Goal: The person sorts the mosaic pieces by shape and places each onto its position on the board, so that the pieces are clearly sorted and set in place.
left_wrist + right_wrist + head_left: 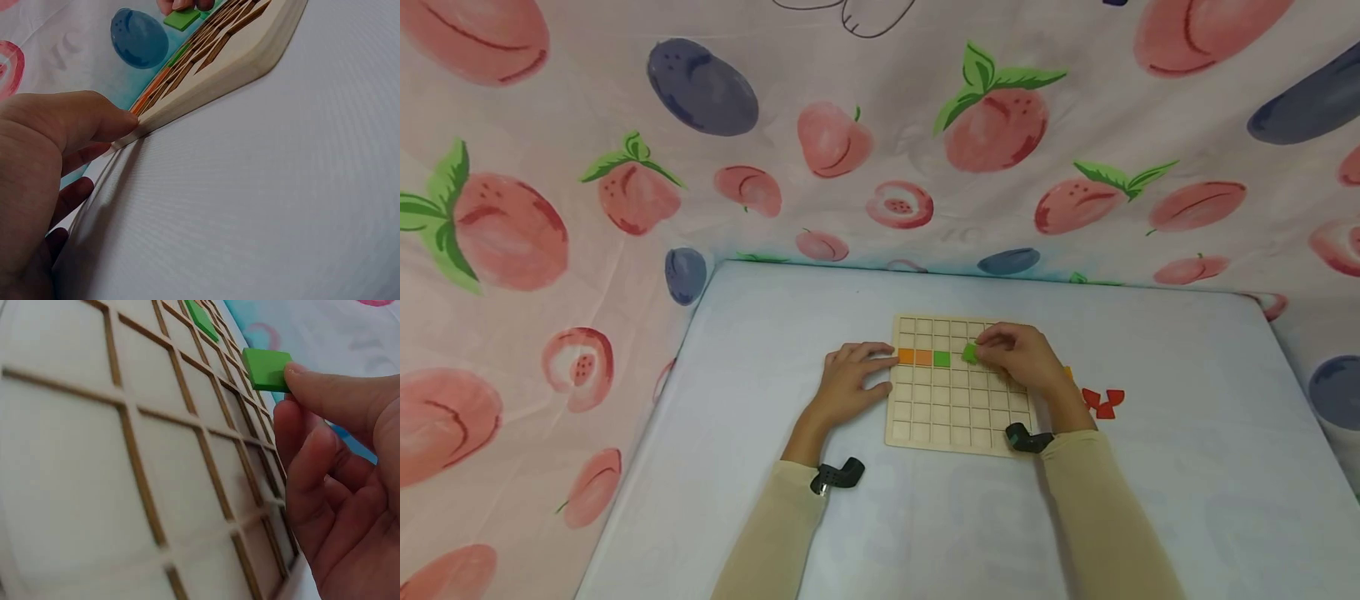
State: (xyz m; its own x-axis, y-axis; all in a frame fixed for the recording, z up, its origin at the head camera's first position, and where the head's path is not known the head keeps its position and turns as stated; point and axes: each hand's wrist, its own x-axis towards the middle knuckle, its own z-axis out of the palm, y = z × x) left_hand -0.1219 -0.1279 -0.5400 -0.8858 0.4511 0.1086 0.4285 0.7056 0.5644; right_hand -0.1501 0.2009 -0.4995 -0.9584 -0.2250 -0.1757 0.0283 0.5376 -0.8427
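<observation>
A pale wooden grid board (940, 414) lies flat on the table. Along one row near its left edge sit an orange tile (906, 357), a paler orange tile (924, 358) and a green tile (942, 359). My right hand (1018, 357) pinches a second green tile (269, 369) between thumb and fingertips, raised above the squares and tilted. At the board's left side, my left hand (846, 383) rests with fingers spread and loosely extended; in the left wrist view its thumb (115, 122) touches the wooden edge.
Several red pieces (1105, 410) with curved sides lie on the table (1210, 467) to the right of the board. A yellow-orange piece (1068, 372) shows partly behind the right wrist. Fruit-patterned cloth (865, 75) hangs behind and at the left.
</observation>
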